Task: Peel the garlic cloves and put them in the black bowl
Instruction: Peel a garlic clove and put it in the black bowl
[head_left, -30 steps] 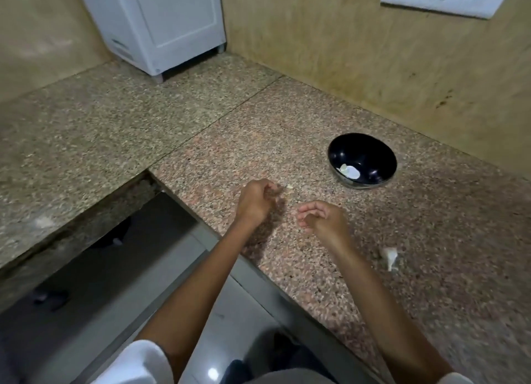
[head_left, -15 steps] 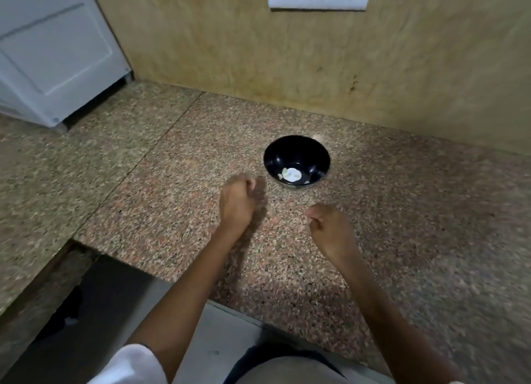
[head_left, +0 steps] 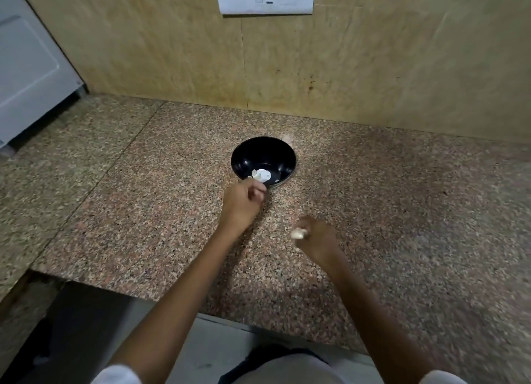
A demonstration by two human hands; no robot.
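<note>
Black bowl (head_left: 250,159): peeled garlic pieces (head_left: 263,174) are contained.
Left hand (head_left: 242,202): fingers are curled at the bowl's near rim; contents cannot be told.
Right hand (head_left: 317,237): a garlic clove (head_left: 298,233) is pinched, near the bowl.

So the left hand (head_left: 241,204) was curled right at the near rim of the black bowl (head_left: 247,156), couldn't tell if it held anything. The right hand (head_left: 317,240) pinched a garlic clove (head_left: 298,233) above the counter (head_left: 143,211). A white piece (head_left: 263,174) lay inside.

— What's the person got on?
— White short sleeves: the left sleeve (head_left: 115,375) and the right sleeve (head_left: 442,379), both just showing.
— And the arms?
— Bare from the sleeves down to the left hand (head_left: 241,202) and right hand (head_left: 316,240).
</note>
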